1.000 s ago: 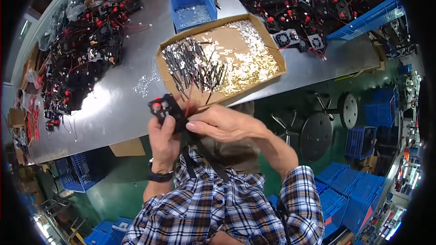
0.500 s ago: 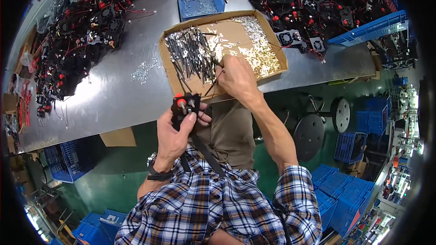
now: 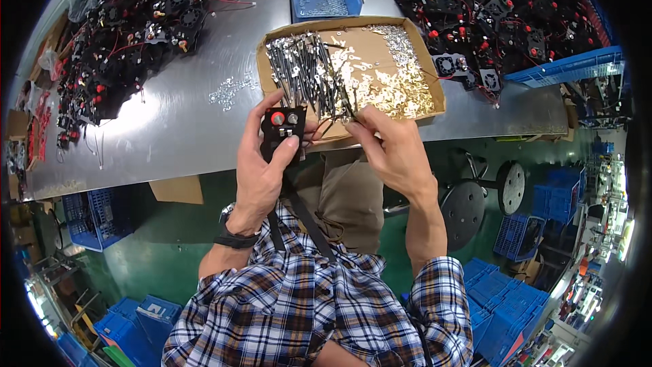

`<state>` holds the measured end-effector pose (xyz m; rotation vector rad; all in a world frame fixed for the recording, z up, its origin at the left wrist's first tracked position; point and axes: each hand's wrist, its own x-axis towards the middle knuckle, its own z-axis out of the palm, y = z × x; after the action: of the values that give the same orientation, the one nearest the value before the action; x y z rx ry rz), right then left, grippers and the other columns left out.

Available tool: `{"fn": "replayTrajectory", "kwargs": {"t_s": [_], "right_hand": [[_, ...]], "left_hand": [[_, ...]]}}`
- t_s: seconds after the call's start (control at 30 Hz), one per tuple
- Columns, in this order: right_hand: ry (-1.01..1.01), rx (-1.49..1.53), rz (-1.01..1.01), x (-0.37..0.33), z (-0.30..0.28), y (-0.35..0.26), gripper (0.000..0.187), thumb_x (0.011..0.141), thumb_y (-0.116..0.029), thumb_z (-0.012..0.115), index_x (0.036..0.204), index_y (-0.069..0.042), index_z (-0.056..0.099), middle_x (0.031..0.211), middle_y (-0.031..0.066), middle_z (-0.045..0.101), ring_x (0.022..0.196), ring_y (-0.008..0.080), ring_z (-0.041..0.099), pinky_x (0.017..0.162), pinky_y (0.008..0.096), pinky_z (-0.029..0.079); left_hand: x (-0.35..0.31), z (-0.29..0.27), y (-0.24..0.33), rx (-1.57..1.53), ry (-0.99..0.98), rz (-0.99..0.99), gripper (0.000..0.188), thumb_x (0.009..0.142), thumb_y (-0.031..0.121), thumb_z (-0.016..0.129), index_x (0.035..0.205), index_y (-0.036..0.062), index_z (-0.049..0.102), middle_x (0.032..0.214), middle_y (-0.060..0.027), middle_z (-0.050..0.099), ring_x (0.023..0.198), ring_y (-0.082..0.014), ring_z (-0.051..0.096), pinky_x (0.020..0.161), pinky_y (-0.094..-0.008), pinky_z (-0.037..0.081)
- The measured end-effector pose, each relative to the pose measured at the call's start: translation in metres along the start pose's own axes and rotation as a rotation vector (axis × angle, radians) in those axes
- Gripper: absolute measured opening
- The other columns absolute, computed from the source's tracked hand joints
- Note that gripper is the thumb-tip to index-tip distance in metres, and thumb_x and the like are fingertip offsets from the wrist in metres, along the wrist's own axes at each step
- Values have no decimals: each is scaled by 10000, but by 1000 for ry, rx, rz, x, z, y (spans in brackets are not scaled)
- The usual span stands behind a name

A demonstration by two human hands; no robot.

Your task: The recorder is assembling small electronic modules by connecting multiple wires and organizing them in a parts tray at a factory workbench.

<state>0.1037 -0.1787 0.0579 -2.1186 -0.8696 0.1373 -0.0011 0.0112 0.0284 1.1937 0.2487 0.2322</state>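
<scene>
My left hand (image 3: 258, 170) holds a small black panel (image 3: 293, 137) upright over the near left rim of the cardboard tray (image 3: 272, 35). One red-ringed and one dark round terminal post show on its face, with small metal tabs below. My right hand (image 3: 397, 153) is at the tray's near edge, thumb and forefinger pinched on a thin black wire (image 3: 348, 105); its far end is lost among other wires. Black wires with metal ends (image 3: 299, 71) lie heaped in the tray's left half. Gold-coloured lugs (image 3: 390, 95) and silver nuts (image 3: 401, 47) fill the right.
Loose silver nuts (image 3: 231, 90) lie on the metal table (image 3: 183, 143). A blue bin (image 3: 326, 0) of small hardware stands behind the tray. Piles of black fan assemblies (image 3: 146, 41) and similar units (image 3: 489, 10) flank it. Round stools (image 3: 463, 211) and blue crates (image 3: 506, 292) stand below.
My right hand has drawn back from inside the tray toward its near edge. My left hand has risen with the panel, which now faces me more squarely. The whole view has shifted slightly.
</scene>
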Motion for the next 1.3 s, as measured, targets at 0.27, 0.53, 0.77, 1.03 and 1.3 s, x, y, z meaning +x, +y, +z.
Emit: {"fn": "replayTrajectory", "kwargs": {"t_s": [0.27, 0.53, 0.77, 1.03, 1.3], "right_hand": [[499, -339, -90, -16, -26, 2, 195, 914, 4, 704, 1109, 8, 712, 802, 181, 717, 605, 227, 674, 588, 320, 516], [-153, 7, -88, -25, 4, -21, 149, 922, -53, 701, 1061, -18, 744, 792, 147, 726, 686, 351, 695, 603, 361, 533], [-199, 15, 38, -27, 16, -14, 242, 946, -68, 671, 1174, -4, 719, 858, 142, 756, 712, 309, 733, 619, 361, 552], [-109, 127, 4, -28, 26, -9, 180, 968, -110, 648, 1098, -19, 732, 838, 145, 751, 712, 334, 724, 600, 377, 545], [-176, 82, 66, -26, 23, -14, 159, 966, -115, 645, 1027, -1, 737, 824, 161, 741, 705, 344, 716, 602, 384, 542]], "left_hand": [[-1, 0, 6, 40, -58, -30, 579, 973, -31, 551, 1509, 17, 337, 1124, -185, 696, 991, -232, 720, 907, -347, 576], [-3, 10, 4, 72, -117, -126, 577, 969, -48, 572, 1503, -5, 357, 1087, -155, 719, 950, -189, 712, 849, -307, 588], [-4, 7, 4, 154, -130, -122, 522, 959, -47, 575, 1457, -19, 421, 1098, -134, 718, 928, -144, 686, 845, -284, 581], [-5, 6, 2, 214, -133, -78, 492, 971, -10, 606, 1434, -24, 444, 1057, -105, 708, 915, -131, 678, 818, -268, 578], [-4, 4, 1, 219, -129, -110, 465, 984, 22, 633, 1416, -21, 467, 1031, -102, 708, 888, -124, 675, 790, -263, 571]]}}
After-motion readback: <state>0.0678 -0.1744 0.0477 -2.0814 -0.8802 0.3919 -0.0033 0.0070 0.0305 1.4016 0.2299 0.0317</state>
